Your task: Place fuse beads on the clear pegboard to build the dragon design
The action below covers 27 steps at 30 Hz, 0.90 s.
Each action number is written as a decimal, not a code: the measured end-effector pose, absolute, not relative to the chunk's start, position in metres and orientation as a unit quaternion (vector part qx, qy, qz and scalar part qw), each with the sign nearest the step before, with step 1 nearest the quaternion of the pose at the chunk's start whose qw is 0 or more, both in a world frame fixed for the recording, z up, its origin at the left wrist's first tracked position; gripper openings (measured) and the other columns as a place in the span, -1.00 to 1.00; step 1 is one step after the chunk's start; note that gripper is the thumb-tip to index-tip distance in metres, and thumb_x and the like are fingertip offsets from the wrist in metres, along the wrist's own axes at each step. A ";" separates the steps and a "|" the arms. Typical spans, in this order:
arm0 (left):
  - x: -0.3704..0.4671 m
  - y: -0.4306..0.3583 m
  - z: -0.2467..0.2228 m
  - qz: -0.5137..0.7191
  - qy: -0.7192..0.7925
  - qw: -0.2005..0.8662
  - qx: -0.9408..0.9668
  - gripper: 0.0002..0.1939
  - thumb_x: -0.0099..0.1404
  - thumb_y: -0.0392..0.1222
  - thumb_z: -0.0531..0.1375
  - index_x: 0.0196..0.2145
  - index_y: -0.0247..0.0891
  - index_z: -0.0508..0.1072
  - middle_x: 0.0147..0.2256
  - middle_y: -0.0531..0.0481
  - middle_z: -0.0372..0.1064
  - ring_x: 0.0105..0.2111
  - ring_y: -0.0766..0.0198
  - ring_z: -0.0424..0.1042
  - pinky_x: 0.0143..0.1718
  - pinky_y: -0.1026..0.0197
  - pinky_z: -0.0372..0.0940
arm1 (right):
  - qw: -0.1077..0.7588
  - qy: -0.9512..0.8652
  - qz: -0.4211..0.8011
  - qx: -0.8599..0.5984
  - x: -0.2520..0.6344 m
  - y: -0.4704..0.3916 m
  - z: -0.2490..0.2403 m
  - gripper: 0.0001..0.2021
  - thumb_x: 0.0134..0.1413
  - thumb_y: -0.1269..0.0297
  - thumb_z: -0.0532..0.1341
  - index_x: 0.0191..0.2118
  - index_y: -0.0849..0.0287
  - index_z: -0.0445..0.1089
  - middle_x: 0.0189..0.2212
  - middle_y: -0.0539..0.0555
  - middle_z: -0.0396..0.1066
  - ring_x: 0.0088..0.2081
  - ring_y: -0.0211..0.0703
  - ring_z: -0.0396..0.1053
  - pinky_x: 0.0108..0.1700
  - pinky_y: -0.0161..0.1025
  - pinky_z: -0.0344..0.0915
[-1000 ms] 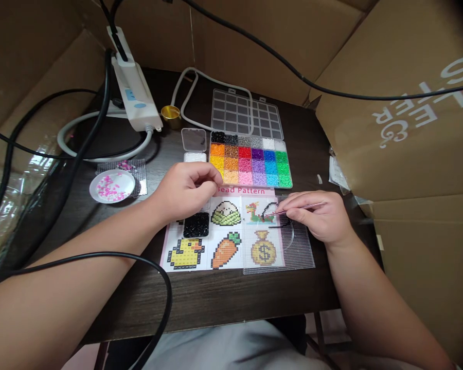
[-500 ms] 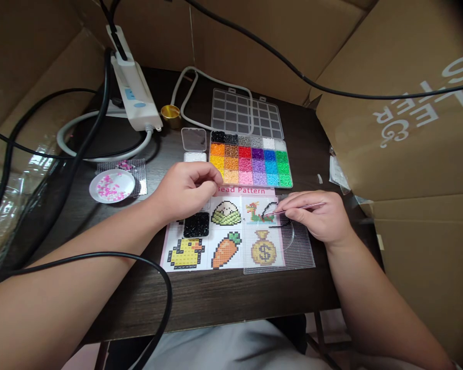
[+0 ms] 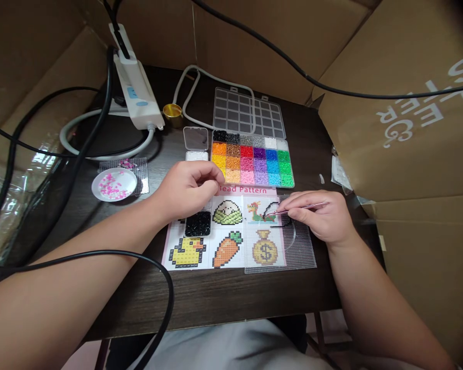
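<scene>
My right hand pinches a pair of thin, pinkish metal tweezers. Their tip points left, over the dragon picture beneath a clear pegboard. Black beads form a curved line and a short straight row on that board. My left hand is closed with its fingers curled, above the top left of the bead pattern sheet. Whether anything is between those fingers is hidden. Just below it lies an open box of black beads; a box of white beads with its lid raised is behind it.
A sectioned case of coloured beads lies open at the back. To the left are a white dish of pink and white beads on another pegboard, a gold cup and a power strip. Black cables cross the left side; cardboard walls surround the desk.
The view has shifted slightly, moving the scene a little to the right. Both hands and the tweezers stay in nearly the same places over the desk.
</scene>
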<state>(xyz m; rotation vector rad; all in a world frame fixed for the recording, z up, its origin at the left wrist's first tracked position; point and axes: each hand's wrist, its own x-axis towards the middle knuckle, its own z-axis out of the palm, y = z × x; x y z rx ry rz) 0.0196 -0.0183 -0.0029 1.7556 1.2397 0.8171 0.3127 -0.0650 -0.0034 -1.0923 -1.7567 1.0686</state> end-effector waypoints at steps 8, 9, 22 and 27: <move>0.019 -0.018 -0.004 0.326 0.488 0.404 0.702 -0.84 0.08 -0.26 0.14 -0.45 -0.28 0.53 -0.52 0.05 0.45 -0.54 0.34 0.33 -0.51 0.28 0.20 | 0.392 -0.696 0.412 -0.438 0.314 -0.065 -0.004 -0.96 0.08 0.28 0.42 -0.33 -0.01 0.67 -0.36 0.03 0.65 -0.34 -0.14 0.61 -0.26 -0.25 0.56; 0.019 -0.018 -0.004 0.325 0.490 0.405 0.700 -0.85 0.08 -0.26 0.14 -0.45 -0.28 0.53 -0.52 0.05 0.45 -0.54 0.34 0.33 -0.51 0.28 0.20 | 0.394 -0.695 0.411 -0.439 0.314 -0.065 -0.004 -0.96 0.08 0.27 0.43 -0.34 -0.01 0.67 -0.36 0.03 0.65 -0.33 -0.14 0.61 -0.26 -0.24 0.57; 0.021 -0.018 -0.003 0.321 0.496 0.402 0.700 -0.84 0.09 -0.22 0.14 -0.45 -0.27 0.52 -0.52 0.02 0.46 -0.52 0.31 0.36 -0.49 0.27 0.23 | 0.416 -0.705 0.382 -0.428 0.291 -0.069 0.000 -0.94 0.07 0.33 0.41 -0.33 0.02 0.67 -0.36 0.05 0.65 -0.33 -0.10 0.61 -0.26 -0.19 0.58; 0.021 -0.018 -0.002 0.315 0.501 0.401 0.699 -0.84 0.08 -0.21 0.14 -0.44 -0.26 0.52 -0.52 0.02 0.46 -0.53 0.30 0.36 -0.50 0.27 0.23 | 0.400 -0.734 0.389 -0.389 0.282 -0.068 -0.003 -0.92 0.07 0.39 0.41 -0.31 0.06 0.66 -0.34 0.06 0.66 -0.30 -0.11 0.63 -0.22 -0.22 0.58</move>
